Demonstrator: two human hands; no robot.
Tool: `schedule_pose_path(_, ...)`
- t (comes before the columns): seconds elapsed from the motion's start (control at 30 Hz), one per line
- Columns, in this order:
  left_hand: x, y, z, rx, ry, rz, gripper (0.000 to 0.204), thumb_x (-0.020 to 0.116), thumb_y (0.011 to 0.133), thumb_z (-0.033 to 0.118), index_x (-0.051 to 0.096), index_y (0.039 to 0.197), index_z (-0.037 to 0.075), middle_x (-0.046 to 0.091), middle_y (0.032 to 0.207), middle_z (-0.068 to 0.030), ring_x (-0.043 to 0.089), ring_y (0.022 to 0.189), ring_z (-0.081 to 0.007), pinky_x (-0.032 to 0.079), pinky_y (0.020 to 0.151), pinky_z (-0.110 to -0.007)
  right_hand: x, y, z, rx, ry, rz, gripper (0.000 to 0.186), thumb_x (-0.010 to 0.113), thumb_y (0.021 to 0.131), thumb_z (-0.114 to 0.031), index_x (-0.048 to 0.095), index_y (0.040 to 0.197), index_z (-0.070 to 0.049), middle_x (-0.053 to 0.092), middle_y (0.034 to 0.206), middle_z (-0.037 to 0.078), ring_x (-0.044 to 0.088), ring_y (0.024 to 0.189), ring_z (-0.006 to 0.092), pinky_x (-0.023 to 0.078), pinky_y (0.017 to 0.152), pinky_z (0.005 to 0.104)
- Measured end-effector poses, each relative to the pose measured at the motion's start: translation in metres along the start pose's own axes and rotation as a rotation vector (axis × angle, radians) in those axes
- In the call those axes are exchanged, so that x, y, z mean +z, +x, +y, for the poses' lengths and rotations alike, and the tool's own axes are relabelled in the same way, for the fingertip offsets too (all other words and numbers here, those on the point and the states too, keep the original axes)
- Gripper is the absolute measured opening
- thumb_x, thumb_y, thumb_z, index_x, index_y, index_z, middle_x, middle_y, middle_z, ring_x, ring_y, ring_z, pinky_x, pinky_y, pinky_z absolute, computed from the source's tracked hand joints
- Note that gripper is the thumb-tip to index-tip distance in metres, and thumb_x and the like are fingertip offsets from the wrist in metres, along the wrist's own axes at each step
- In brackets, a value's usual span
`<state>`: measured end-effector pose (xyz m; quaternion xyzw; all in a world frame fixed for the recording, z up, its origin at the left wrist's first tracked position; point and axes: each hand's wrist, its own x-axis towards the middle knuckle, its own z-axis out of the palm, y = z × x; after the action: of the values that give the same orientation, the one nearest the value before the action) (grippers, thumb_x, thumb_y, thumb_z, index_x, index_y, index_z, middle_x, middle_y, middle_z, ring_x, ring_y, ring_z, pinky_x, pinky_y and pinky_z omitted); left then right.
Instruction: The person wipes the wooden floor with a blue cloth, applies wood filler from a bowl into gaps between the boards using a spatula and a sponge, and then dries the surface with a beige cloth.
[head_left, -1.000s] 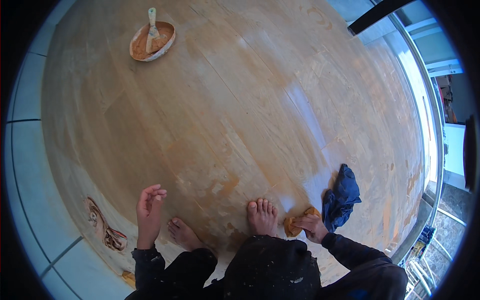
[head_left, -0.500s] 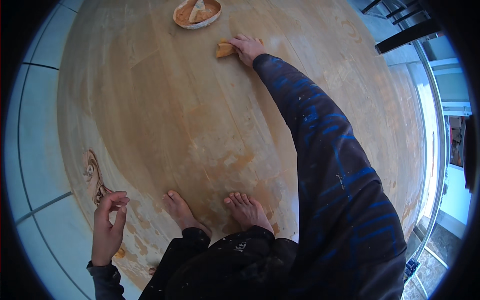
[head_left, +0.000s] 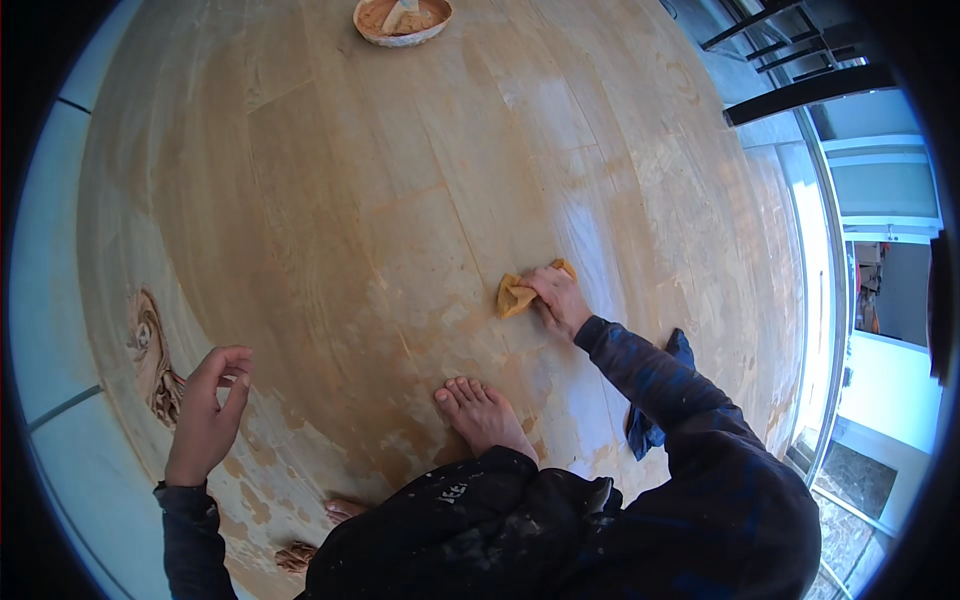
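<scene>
My right hand (head_left: 560, 298) presses a small orange cloth (head_left: 518, 295) flat against the pale wooden floor (head_left: 420, 170), a little ahead of my bare foot (head_left: 485, 415). The cloth sticks out to the left of my fingers. My left hand (head_left: 208, 415) hangs in the air at the lower left, fingers loosely curled and holding nothing, close to a crumpled brownish rag (head_left: 152, 355) lying near the floor's edge. A shallow bowl (head_left: 402, 18) with tan paste and a tool in it stands far ahead at the top of the view.
A dark blue cloth (head_left: 655, 400) lies on the floor just right of my right forearm. Pale tiles (head_left: 45, 300) border the wood on the left. A glass door and railing run along the right side. My other foot (head_left: 345, 510) shows below.
My right hand has drawn the orange cloth back from beside the bowl to a spot near my feet. The left hand has lifted slightly and the view has shifted.
</scene>
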<state>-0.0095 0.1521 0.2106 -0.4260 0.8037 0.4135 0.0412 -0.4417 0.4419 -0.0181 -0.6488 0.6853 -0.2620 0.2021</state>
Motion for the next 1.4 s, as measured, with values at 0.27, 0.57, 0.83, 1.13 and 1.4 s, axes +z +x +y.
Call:
schedule_pose_path(0.27, 0.01, 0.022, -0.049, 0.104, -0.11, -0.094, 0.024, 0.059, 0.102, 0.005, 0.063, 0.125, 0.001, 0.07, 0.111, -0.0098, 0.067, 0.105, -0.0197, 0.052, 0.094, -0.033, 0.093, -0.347, -0.17, 0.558, -0.183, -0.003, 0.044, 0.067, 0.073, -0.004, 0.062, 0.116, -0.007, 0.059, 0.112, 0.017, 0.057, 0.105, 0.0405, 0.043, 0.088, 0.0499)
schedule_pose_path(0.57, 0.014, 0.025, -0.055, 0.214, -0.17, -0.124, 0.023, 0.058, 0.103, 0.007, 0.064, 0.125, 0.002, 0.071, 0.111, -0.0079, 0.066, 0.106, -0.0161, 0.05, 0.096, -0.033, 0.02, -0.257, -0.191, 0.824, -0.069, 0.408, 0.032, 0.066, 0.093, -0.004, 0.06, 0.124, -0.001, 0.062, 0.118, 0.021, 0.06, 0.113, 0.0433, 0.048, 0.098, 0.0454)
schedule_pose_path(0.83, -0.013, 0.001, -0.083, 0.059, -0.102, 0.009, 0.023, 0.059, 0.102, 0.004, 0.065, 0.124, 0.001, 0.071, 0.108, -0.0096, 0.068, 0.103, -0.0182, 0.052, 0.092, -0.032, -0.043, 0.259, 0.02, -0.031, -0.308, 0.48, 0.043, 0.064, 0.092, -0.002, 0.065, 0.132, -0.017, 0.064, 0.134, 0.007, 0.059, 0.126, 0.0312, 0.045, 0.101, 0.0464)
schedule_pose_path(1.13, -0.011, -0.016, -0.115, -0.079, -0.178, 0.062, 0.021, 0.059, 0.103, 0.003, 0.064, 0.123, 0.001, 0.071, 0.108, -0.008, 0.068, 0.102, -0.0165, 0.052, 0.092, -0.032, 0.006, 0.33, 0.055, 0.038, -0.342, 0.137, 0.026, 0.056, 0.097, -0.011, 0.061, 0.123, -0.01, 0.068, 0.119, 0.013, 0.062, 0.12, 0.0328, 0.046, 0.094, 0.0474)
schedule_pose_path(1.4, -0.006, 0.02, -0.087, 0.054, -0.177, 0.061, 0.021, 0.058, 0.104, 0.004, 0.065, 0.123, 0.001, 0.071, 0.107, -0.0074, 0.067, 0.101, -0.0156, 0.051, 0.093, -0.031, 0.034, 0.078, -0.026, 0.042, -0.269, 0.059, 0.032, 0.066, 0.084, -0.009, 0.058, 0.115, -0.008, 0.058, 0.109, 0.012, 0.056, 0.105, 0.0329, 0.039, 0.086, 0.0437)
